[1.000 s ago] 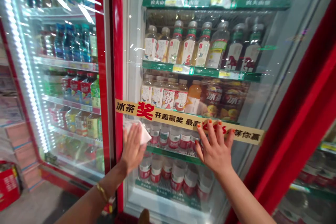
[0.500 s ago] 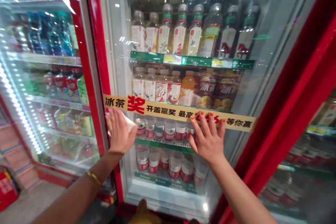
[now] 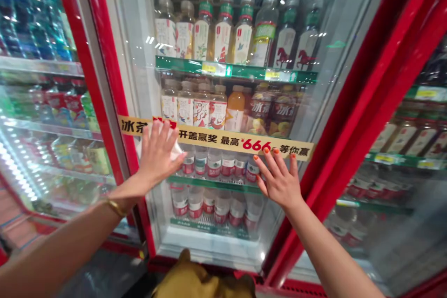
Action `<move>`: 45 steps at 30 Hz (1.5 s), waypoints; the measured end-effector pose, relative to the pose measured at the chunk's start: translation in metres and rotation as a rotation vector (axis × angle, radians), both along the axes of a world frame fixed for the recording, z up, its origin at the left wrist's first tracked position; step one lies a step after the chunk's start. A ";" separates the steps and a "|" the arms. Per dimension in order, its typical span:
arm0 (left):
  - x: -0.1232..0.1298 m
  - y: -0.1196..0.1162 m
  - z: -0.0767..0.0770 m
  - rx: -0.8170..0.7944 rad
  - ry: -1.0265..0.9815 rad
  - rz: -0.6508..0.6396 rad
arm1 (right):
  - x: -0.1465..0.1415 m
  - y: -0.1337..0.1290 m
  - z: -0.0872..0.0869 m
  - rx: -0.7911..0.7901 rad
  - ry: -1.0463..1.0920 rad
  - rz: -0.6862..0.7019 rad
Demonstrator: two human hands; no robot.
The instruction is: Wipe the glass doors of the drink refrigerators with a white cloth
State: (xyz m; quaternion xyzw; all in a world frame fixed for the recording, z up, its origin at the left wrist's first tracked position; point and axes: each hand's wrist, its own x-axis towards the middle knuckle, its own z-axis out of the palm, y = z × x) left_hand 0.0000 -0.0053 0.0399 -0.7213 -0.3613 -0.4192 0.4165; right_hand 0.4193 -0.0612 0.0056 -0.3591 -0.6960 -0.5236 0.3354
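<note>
My left hand (image 3: 159,151) lies on the glass door (image 3: 216,247) of a drinks fridge, fingers stretched out. Beneath its palm is a white cloth (image 3: 177,151), pressed against the glass; most of it is hidden, and cloth or paper wipe I cannot tell. The fingers cover part of a yellow banner strip (image 3: 206,136) with black and red characters running across the door. My right hand (image 3: 279,179) rests spread on the glass at the right, fingertips at the strip's lower edge, with nothing in it. Behind the glass stand bottled drinks (image 3: 222,32) on shelves.
Red frame posts (image 3: 352,116) border the door on the right, and another red post (image 3: 104,56) is on the left. Lit fridge shelves (image 3: 52,130) with bottles are at the left. More bottles (image 3: 405,135) stand behind glass at the right. Something mustard-coloured (image 3: 199,279) is at the bottom.
My left hand has slid right and up with the cloth, from below the strip onto its red character. My right hand sits farther right along the strip. The view has shifted too.
</note>
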 end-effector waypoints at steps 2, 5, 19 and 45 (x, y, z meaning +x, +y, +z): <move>0.035 0.001 0.006 -0.046 -0.048 0.030 | -0.002 0.002 -0.001 0.005 0.014 0.003; 0.076 -0.009 -0.026 -0.073 0.287 -0.091 | -0.005 0.003 -0.001 0.003 0.028 0.014; 0.129 -0.008 0.019 -0.051 0.323 -0.221 | 0.005 0.004 -0.007 0.032 0.092 0.056; 0.020 -0.009 -0.081 -0.057 -0.245 0.147 | 0.001 -0.002 -0.005 -0.057 -0.003 0.091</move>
